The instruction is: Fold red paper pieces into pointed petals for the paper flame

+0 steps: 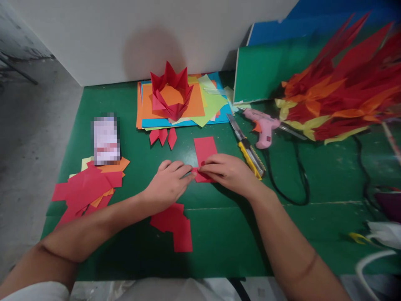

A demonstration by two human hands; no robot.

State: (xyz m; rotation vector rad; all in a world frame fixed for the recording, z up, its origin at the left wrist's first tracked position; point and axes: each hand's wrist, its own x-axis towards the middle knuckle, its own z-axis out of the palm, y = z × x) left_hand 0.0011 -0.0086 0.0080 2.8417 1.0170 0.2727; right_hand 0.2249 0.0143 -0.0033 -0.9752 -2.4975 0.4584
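Observation:
A small red paper piece (205,151) lies on the green table cover (313,179) in the middle. My right hand (230,171) presses its near end down with curled fingers. My left hand (167,184) pinches the same piece at its left corner, fingertips meeting those of the right hand. More red paper squares (175,223) lie just below my left wrist. Three small folded red points (163,136) rest a little beyond the hands.
A red folded paper crown (171,94) sits on a stack of coloured sheets (191,110) at the back. A yellow utility knife (247,148) and pink glue gun (263,127) lie right of my hands. Red scraps (84,188) and a phone (105,140) lie left. A large red-orange paper piece (341,92) fills the right.

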